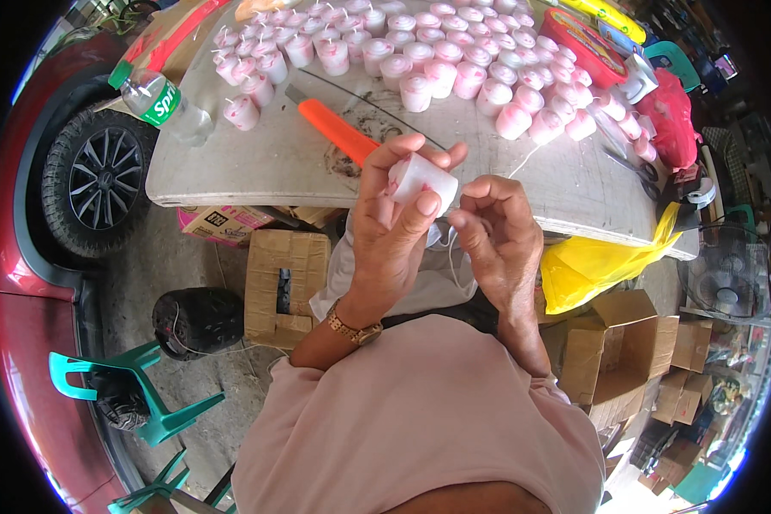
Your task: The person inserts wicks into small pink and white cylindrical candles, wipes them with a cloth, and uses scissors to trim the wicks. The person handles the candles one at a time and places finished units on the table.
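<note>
Head camera showed the left hand holding a small white candle above the worktop edge, its fingers closed around the sides. The right hand pinched a thin white wick string just under it. The candle looked light, rigid but easy to dent, a little slippery; gripping its sides seemed best.

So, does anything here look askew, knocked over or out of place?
A few things: on the table, a clear plastic bottle lies on its side at the left edge, and one candle sits apart from the rows of candles.
</note>
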Available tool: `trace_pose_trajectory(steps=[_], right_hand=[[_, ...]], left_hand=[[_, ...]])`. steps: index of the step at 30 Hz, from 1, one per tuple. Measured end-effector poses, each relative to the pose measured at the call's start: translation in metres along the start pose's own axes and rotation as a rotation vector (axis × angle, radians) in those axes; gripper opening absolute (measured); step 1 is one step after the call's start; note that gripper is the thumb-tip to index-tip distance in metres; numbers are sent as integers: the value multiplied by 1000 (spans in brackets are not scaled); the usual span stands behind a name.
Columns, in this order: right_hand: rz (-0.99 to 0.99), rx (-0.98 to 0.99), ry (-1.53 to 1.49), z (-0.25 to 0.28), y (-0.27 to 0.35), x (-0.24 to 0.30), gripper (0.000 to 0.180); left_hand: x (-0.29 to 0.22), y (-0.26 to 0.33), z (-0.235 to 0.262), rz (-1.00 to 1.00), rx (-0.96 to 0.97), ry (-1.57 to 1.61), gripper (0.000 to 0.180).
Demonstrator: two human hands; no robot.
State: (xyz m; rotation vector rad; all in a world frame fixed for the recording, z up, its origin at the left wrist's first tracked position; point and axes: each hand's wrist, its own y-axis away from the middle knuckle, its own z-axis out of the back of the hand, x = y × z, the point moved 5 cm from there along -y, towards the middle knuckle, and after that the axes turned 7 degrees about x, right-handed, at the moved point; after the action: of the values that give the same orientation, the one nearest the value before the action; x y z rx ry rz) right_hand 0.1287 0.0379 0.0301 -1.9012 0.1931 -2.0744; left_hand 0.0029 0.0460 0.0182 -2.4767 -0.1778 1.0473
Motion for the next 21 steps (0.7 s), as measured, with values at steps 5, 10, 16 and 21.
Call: trace_pose_trajectory(steps=[5, 10, 16, 21], right_hand=[[138, 26, 258, -2, -1, 10, 16], [145, 1, 296, 1, 0, 8, 9], [151, -1, 320, -3, -1, 6, 6], [101, -3, 365, -4, -1, 10, 8]], left_hand=[[1, 0, -2, 21, 10, 15, 50], [1, 0, -4, -6, 12, 98, 50], [5, 0, -7, 0, 31, 117, 50], [6, 0, -5, -13, 64, 33, 51]])
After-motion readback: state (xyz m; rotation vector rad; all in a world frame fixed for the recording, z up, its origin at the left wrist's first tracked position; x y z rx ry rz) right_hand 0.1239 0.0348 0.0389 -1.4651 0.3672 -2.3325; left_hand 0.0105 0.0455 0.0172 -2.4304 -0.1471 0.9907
